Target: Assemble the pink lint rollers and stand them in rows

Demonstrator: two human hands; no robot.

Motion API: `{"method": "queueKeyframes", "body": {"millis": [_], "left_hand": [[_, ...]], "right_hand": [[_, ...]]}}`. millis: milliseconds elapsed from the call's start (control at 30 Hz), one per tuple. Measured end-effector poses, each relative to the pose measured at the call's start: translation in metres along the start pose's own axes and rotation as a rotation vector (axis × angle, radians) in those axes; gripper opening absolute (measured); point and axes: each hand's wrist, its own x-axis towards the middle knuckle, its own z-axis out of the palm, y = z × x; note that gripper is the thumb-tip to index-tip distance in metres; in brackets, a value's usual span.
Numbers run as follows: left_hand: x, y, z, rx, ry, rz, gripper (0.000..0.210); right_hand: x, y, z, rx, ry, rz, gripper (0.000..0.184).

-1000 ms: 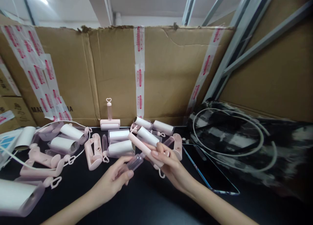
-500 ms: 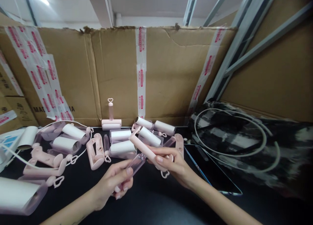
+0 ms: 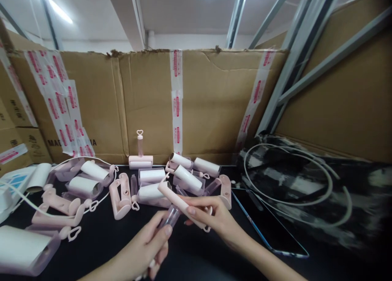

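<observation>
My left hand [image 3: 148, 246] is closed round a clear, purple-tinted lint roller handle [image 3: 172, 215]. The top of that handle meets the underside of a pale pink lint roller frame [image 3: 175, 197]; whether the two are joined I cannot tell. My right hand [image 3: 219, 220] pinches the frame between thumb and fingers, tilted with its bent end up to the left. A pink heart-shaped loop [image 3: 209, 229] shows by the right fingers. Behind the hands lie white paper rolls [image 3: 187, 179] in tinted covers.
An assembled lint roller [image 3: 140, 160] stands upright against the cardboard wall [image 3: 147, 105]. More pink frames [image 3: 120, 197] and a large covered roll [image 3: 23, 248] lie at left. To the right are a phone [image 3: 272, 228], a coiled white cable [image 3: 288, 203] and a black plastic bundle [image 3: 352, 183].
The view has tilted up slightly, so the scene sits lower. Both hands keep their hold. The handle has come closer under the frame, and the heart loop by the right hand has shifted.
</observation>
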Motion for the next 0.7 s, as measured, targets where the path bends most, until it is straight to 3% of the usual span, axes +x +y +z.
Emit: {"method": "queueKeyframes", "body": {"millis": [133, 233, 333, 433, 500, 567, 700], "left_hand": [[-0.008, 0.011, -0.005, 0.259, -0.151, -0.035, 0.049], [-0.011, 0.024, -0.016, 0.599, -0.108, 0.074, 0.037], [-0.008, 0.03, -0.034, 0.954, 0.067, 0.293, 0.031], [0.002, 0.025, -0.052, 1.022, 0.433, 0.438, 0.038], [0.009, 0.018, -0.061, 1.064, 0.644, 0.512, 0.025], [0.016, 0.011, -0.065, 1.19, 0.708, 0.578, 0.02], [0.021, 0.002, -0.062, 1.343, 0.662, 0.64, 0.03]], "right_hand": [[0.002, -0.005, -0.013, -0.11, -0.076, 0.027, 0.053], [0.002, -0.011, -0.02, -0.325, -0.172, 0.033, 0.038], [0.002, -0.014, -0.021, -0.471, -0.233, 0.018, 0.026], [0.003, -0.006, -0.014, -0.499, -0.308, 0.022, 0.026], [0.004, 0.006, -0.007, -0.503, -0.333, 0.018, 0.028], [0.005, 0.018, 0.001, -0.548, -0.324, -0.027, 0.028], [0.011, 0.029, 0.008, -0.689, -0.23, -0.169, 0.02]]}}
